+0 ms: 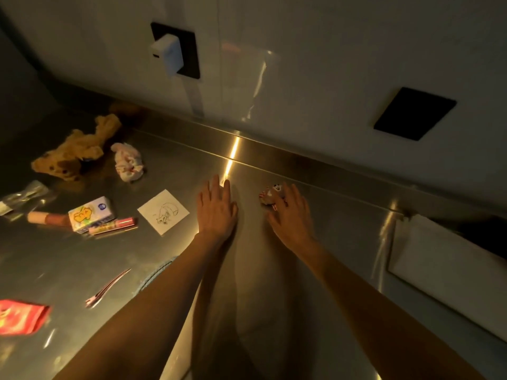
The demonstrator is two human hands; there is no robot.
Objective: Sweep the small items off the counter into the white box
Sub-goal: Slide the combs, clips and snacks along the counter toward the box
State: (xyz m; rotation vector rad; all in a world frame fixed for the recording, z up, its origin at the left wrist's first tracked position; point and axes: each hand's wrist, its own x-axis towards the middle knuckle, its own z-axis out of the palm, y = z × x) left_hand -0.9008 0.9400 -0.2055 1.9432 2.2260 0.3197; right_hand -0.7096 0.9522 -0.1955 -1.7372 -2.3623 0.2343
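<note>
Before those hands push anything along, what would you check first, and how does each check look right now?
1. Right hand on the small toy: ok, fingers touching it.
2. Left hand free: ok, flat on the counter.
3. White box at the counter's right edge: ok.
4. Path from toy to box bare: ok.
5. Box opening faces the counter: cannot tell.
6. Other items gathered: not ok; the paper square and carton lie left.

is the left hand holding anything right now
No, the left hand lies flat with straight fingers on the bare steel counter, beside the drawing card but not touching it.
</note>
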